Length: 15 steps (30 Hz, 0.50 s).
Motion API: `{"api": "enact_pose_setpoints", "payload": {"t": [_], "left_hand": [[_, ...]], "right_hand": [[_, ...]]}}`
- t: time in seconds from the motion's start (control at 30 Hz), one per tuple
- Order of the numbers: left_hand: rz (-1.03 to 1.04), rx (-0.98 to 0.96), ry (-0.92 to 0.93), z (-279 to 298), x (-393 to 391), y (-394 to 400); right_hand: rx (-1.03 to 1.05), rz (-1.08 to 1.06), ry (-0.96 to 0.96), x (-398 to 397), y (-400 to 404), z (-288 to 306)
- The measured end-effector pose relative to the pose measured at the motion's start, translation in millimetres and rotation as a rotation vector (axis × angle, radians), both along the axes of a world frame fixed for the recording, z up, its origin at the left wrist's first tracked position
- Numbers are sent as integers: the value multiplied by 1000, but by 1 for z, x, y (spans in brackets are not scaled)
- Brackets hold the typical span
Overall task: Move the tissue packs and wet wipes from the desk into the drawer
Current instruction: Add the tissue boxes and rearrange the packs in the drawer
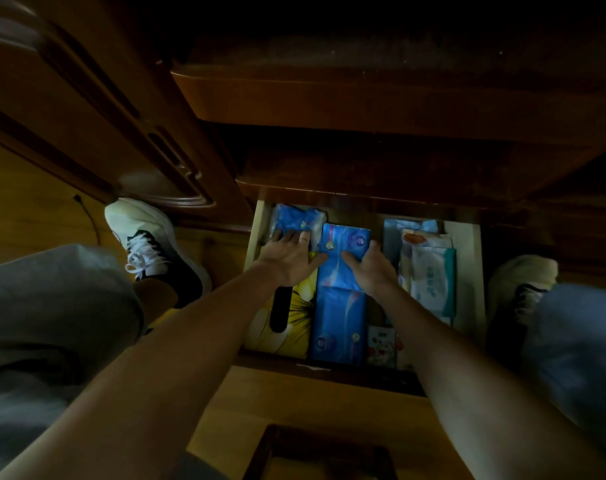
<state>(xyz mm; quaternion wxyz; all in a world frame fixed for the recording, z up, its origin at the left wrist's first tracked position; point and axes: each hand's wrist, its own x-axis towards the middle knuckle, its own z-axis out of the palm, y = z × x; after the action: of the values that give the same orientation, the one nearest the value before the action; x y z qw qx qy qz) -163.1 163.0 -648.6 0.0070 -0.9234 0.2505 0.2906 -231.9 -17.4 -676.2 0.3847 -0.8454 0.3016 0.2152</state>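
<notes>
Both arms reach down into the open drawer [466,271] at the bottom of a dark wooden cabinet [364,109]. The left hand [289,259] lies flat with its fingers spread out and straight. Its fingertips press on a crumpled blue tissue pack [294,218] in the back left corner of the drawer, and its palm lies over the top of a yellow tissue box [296,323]. So the left grip is wide open and holds nothing.

The right hand [371,263] holds a long blue tissue pack [343,244] that lies in the middle of the drawer. The thumb is on top of the pack and the fingers curl over its right edge, so this grip is closed around the pack. A second blue tissue pack [338,327] lies just in front of it, end to end.

On the right side of the drawer lie the wet wipes [433,282], a pale pack with a green edge, with more light packs [421,237] behind it. A small white pack with red pictures [381,344] sits at the front, just beside the blue packs.

A white and black shoe [152,247] stands on the wooden floor [294,403] left of the drawer, and another shoe [523,289] stands to the right
</notes>
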Motion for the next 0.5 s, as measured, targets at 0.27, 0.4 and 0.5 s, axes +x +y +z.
{"api": "enact_pose_setpoints", "payload": {"t": [0.27, 0.4, 0.5], "left_hand": [[-75, 134, -57, 10, -3, -9], [-33, 30, -101, 18, -24, 8], [-64, -85, -163, 24, -43, 24]], "right_hand": [[-39, 61, 84, 5, -4, 8], [-1, 88, 146, -1, -3, 16], [-62, 168, 150, -15, -6, 26]]}}
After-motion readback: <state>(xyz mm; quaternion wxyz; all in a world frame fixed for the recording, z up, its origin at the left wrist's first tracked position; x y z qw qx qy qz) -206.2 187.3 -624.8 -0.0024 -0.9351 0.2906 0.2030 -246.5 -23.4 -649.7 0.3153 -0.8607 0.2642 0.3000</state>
